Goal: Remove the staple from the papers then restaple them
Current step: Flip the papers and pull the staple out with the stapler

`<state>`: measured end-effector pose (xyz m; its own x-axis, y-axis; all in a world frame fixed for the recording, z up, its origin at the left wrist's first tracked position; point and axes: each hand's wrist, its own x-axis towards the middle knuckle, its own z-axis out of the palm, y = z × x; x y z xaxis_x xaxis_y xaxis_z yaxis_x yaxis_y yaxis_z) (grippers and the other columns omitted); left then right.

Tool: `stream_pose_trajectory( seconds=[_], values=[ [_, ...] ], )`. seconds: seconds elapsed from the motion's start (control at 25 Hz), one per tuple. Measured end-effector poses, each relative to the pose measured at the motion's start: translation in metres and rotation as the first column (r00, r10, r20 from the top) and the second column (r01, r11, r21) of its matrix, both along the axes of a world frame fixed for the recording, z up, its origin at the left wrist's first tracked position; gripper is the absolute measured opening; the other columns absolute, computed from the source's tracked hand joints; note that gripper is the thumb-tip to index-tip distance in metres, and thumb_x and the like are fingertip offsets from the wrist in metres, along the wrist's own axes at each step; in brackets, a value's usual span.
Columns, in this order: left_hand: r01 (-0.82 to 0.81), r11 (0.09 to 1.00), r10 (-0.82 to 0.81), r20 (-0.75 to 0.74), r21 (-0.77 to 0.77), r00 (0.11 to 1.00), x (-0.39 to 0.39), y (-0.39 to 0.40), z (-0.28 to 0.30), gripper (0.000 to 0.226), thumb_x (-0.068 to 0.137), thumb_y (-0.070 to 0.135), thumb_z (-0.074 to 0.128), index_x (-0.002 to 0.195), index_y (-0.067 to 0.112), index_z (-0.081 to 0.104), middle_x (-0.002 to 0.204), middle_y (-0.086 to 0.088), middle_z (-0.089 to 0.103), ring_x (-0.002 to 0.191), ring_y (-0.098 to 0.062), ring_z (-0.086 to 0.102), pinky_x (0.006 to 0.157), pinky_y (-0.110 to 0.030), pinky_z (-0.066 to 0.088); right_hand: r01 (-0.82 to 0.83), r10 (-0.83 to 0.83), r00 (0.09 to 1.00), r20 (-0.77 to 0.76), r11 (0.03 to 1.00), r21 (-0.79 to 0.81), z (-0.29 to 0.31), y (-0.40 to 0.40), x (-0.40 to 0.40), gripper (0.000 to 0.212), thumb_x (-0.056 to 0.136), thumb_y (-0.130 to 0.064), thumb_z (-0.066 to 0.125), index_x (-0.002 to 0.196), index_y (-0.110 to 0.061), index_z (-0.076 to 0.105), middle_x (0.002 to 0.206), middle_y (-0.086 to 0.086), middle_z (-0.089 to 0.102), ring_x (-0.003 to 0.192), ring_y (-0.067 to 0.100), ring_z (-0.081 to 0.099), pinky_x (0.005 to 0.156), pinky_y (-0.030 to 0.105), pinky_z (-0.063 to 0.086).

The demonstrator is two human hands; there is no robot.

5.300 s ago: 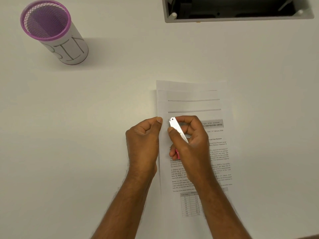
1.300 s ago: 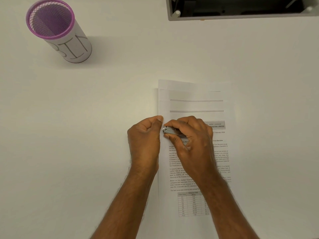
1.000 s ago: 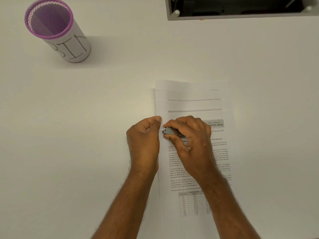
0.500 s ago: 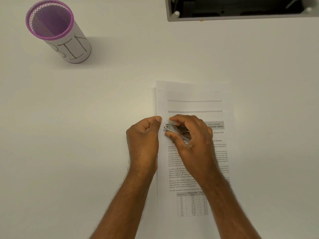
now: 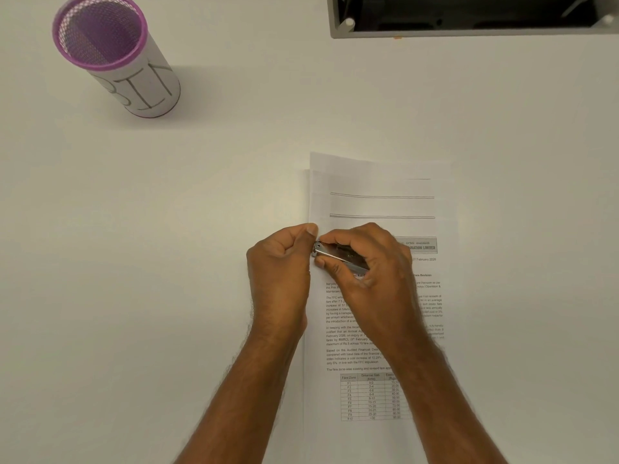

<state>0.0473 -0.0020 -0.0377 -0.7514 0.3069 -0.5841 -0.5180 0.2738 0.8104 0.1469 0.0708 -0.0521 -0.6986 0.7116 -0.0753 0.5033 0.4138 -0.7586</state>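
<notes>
While the papers (image 5: 382, 202) lie flat on the white surface (image 5: 167, 229) right of centre in the frame, their long axis runs from the bottom edge up toward the middle, with the printed heading at the upper end and a table of figures near the bottom. The sheets are slightly fanned at the top, so that several upper edges show one behind another.

A small metal stapler (image 5: 336, 254) sits at the left margin of the papers, about a third of the way down the page. Its long axis slopes from lower right to upper left, and its nose points left and touches or nearly touches the left hand's thumb.

The right hand (image 5: 368, 272) is closed around the stapler, index finger curled over the top and thumb underneath, with most of the tool's body hidden in the grip. The left hand (image 5: 281, 272) is curled into a loose fist resting on the surface at the papers' left edge, its thumb tip pressed on that edge just above the stapler's nose. Whether it pinches anything cannot be told.

At upper left stands a tall cup (image 5: 117, 58) with a purple mesh inside and purple rim, its white sleeve lettered "BIN"; nothing shows inside it. At upper right a grey-framed dark opening (image 5: 469, 15) is cut by the frame's top edge.
</notes>
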Motion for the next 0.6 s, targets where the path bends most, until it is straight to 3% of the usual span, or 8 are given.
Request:
stream_pose_trajectory(
  seconds=[0.16, 0.32, 0.48, 0.6],
  values=[
    [-0.004, 1.0, 0.004, -0.001, -0.014, 1.0, -0.001, 0.0, 0.0, 0.016, 0.093, 0.026, 0.07, 0.082, 0.036, 0.074, 0.074, 0.017, 0.078, 0.075, -0.008, 0.076, 0.072, -0.023, 0.063, -0.006, 0.006, 1.0, -0.013, 0.999, 0.044, -0.002, -0.005, 0.002, 0.022, 0.089, -0.035, 0.077, 0.111, -0.031, 0.075, 0.104, -0.014, 0.068, 0.099, 0.006, 0.061, 0.1, 0.044, 0.043],
    [-0.015, 1.0, 0.015, 0.028, 0.003, 0.999, -0.001, 0.001, 0.002, 0.014, 0.095, 0.026, 0.069, 0.084, 0.031, 0.077, 0.075, 0.012, 0.08, 0.07, -0.01, 0.077, 0.061, -0.022, 0.061, -0.001, 0.0, 0.999, -0.046, 1.0, -0.021, -0.001, 0.001, 0.004, 0.028, 0.089, -0.036, 0.076, 0.115, -0.028, 0.074, 0.109, -0.012, 0.067, 0.102, 0.009, 0.064, 0.094, 0.048, 0.054],
    [0.002, 1.0, -0.002, 0.033, -0.003, 0.999, -0.002, 0.0, 0.003, 0.016, 0.095, 0.031, 0.067, 0.08, 0.033, 0.074, 0.067, 0.02, 0.076, 0.063, -0.004, 0.074, 0.054, -0.015, 0.056, 0.001, 0.0, 0.998, -0.056, 1.0, 0.009, 0.002, 0.01, 0.009, 0.031, 0.089, -0.038, 0.076, 0.116, -0.025, 0.076, 0.106, -0.009, 0.067, 0.094, 0.005, 0.066, 0.078, 0.024, 0.06],
    [0.017, 1.0, -0.017, 0.022, 0.003, 1.0, -0.002, -0.001, 0.002, 0.016, 0.095, 0.03, 0.067, 0.08, 0.031, 0.074, 0.067, 0.017, 0.076, 0.061, -0.006, 0.074, 0.055, -0.016, 0.057, 0.008, -0.007, 0.998, -0.058, 1.0, 0.02, 0.002, 0.011, 0.006, 0.028, 0.091, -0.036, 0.075, 0.116, -0.024, 0.077, 0.103, -0.007, 0.068, 0.09, 0.006, 0.066, 0.074, 0.021, 0.058]
  ],
)
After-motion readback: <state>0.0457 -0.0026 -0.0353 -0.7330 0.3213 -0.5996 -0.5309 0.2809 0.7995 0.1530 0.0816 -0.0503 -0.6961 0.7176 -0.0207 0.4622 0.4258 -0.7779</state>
